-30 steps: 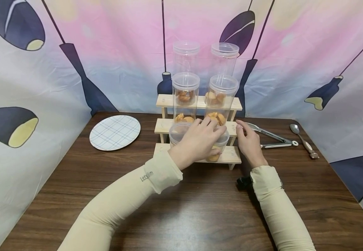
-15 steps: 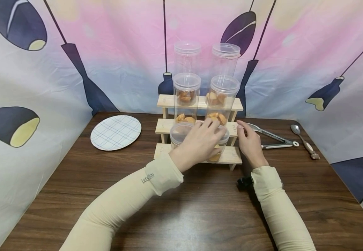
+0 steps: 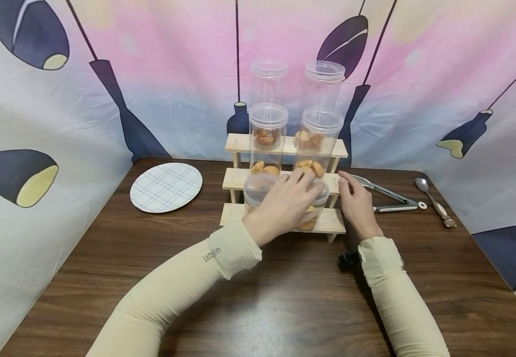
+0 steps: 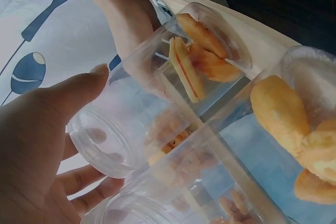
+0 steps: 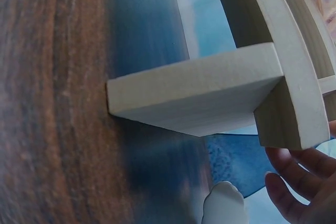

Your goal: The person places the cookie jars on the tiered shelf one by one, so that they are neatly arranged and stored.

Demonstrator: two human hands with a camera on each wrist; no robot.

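Observation:
A three-step wooden display rack point(image 3: 235, 213) carries clear lidded jars in two columns, with snack pieces at the bottom of those behind. My left hand point(image 3: 285, 203) grips the front right jar point(image 3: 322, 193) from above, hiding much of it. In the left wrist view the thumb point(image 4: 92, 90) lies to one side of the lid point(image 4: 92, 145) and the fingers to the other. The front left jar point(image 3: 258, 188) is partly behind that hand. My right hand point(image 3: 357, 206) is at the rack's right end, fingertips touching the end of a step board point(image 5: 299, 103).
Metal tongs point(image 3: 392, 197) lie spread just right of the right hand, with a spoon point(image 3: 436, 206) beyond them. A checked white plate point(image 3: 166, 187) rests on the left of the wooden table point(image 3: 285, 307). A printed curtain point(image 3: 173, 99) hangs close behind the rack.

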